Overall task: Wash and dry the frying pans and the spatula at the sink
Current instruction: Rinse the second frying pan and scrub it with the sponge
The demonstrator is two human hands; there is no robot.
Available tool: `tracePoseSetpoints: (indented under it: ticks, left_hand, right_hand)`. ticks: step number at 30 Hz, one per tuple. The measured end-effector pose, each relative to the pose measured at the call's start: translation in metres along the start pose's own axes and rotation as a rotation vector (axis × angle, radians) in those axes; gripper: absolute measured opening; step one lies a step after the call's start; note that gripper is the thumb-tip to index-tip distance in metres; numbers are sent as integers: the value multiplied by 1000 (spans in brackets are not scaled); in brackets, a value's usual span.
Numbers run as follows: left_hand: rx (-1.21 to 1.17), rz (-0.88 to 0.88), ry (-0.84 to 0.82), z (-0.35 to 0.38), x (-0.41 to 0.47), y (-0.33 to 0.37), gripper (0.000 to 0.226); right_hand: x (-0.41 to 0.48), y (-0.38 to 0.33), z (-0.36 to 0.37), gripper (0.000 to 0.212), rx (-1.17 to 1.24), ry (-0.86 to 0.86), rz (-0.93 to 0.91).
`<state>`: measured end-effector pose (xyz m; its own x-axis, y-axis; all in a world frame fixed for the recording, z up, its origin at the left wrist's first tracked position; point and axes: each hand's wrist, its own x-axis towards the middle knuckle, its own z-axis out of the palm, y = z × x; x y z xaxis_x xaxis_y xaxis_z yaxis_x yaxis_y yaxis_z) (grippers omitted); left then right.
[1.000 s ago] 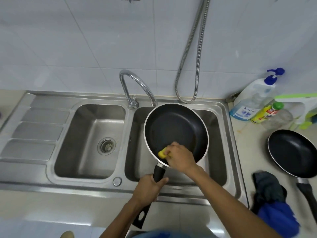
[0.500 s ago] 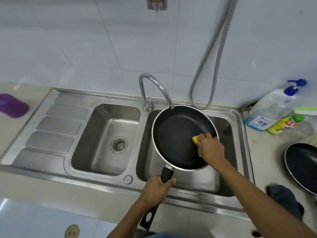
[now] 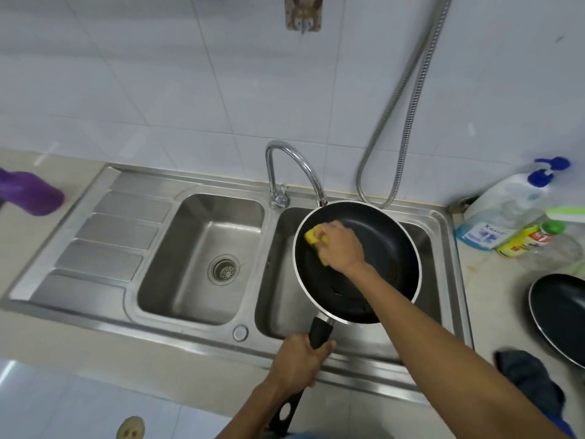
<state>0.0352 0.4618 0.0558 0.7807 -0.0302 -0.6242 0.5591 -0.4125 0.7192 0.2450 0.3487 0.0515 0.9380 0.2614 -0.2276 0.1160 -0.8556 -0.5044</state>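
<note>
I am gripping the black plastic handle (image 3: 319,331) with my left hand (image 3: 299,359), fingers clamped fully round it just over the near rim of the stainless steel double sink (image 3: 196,335). I am holding the black non-stick frying pan with the silver rim (image 3: 389,255) over the right basin, its far edge under the spout. Off to my right, a crumpled dark blue cloth (image 3: 531,378) and a second black frying pan (image 3: 560,312) are waiting on the counter. My right hand (image 3: 342,245) is pressing a yellow sponge (image 3: 311,237) against the far-left part of the pan's inside, fingers curled over it and pinching it. A second ago I was scrubbing at the near edge by the handle, then along the right side, so I am working round the surface in a circle and the soaping of this pan is, I judge, well under way. Rinsing and drying are still ahead, and the second pan looks untouched. I am not seeing the spatula anywhere. Beyond the pan the curved chrome tap (image 3: 294,160) is arching over, with no stream that I can make out.
</note>
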Motion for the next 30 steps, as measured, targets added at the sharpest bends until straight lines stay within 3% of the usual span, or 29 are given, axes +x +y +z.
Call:
tracePoseSetpoints:
  ticks: [2,4,7,10,12,14,18,24,30]
  left_hand:
    - [-28,-3,4,-5,2,0,42]
    - [-41,-8,14,-10,5,-3,43]
    - [-85,-30,34,-15,8,-8,42]
    - [-110,-28,-8,-15,7,-9,41]
    - [-150,-46,-18,-12,6,-5,40]
    - [-190,-79,-16,-8,8,2,41]
    - [-212,-111,-17,-8,16,9,40]
    - [-169,-154,-38,-9,22,2,37]
    - [-191,-205,-55,1,23,3,39]
  right_hand:
    - [-29,-3,4,19,-28,-190,-180]
    - [-63,12,5,15,-115,-321,-244]
    - [-80,53,-23,19,-337,-427,-64]
    - [-65,74,-57,39,-415,-655,90]
    - [-60,69,-62,53,-383,-748,51]
    - [-62,58,-59,52,-289,-793,-22]
    - [-62,52,-46,28,-3,-689,-112]
    - [-73,69,-24,17,149,-624,-92]
    - [-105,116,-28,17,710,-159,257]
